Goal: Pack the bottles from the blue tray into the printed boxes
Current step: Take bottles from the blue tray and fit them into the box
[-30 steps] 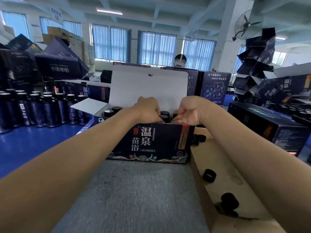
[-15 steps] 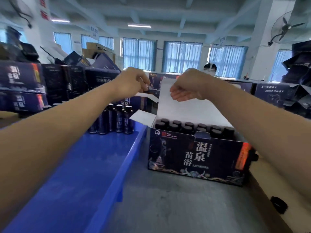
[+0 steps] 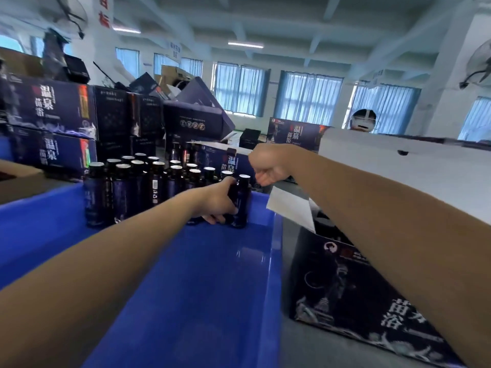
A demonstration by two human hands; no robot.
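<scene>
Nearest, the printed box (image 3: 372, 288) stands open on the surface beside the blue tray (image 3: 186, 301), where the left hand (image 3: 220, 203) wraps its grip around a bottle (image 3: 240, 201) while the right hand (image 3: 268, 166) hovers loosely curled and empty, so a hurried lift risks toppling the crowded bottles (image 3: 138, 187) behind

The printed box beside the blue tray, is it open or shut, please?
Open: the printed box's white lid stands raised and a side flap sticks out.
</scene>
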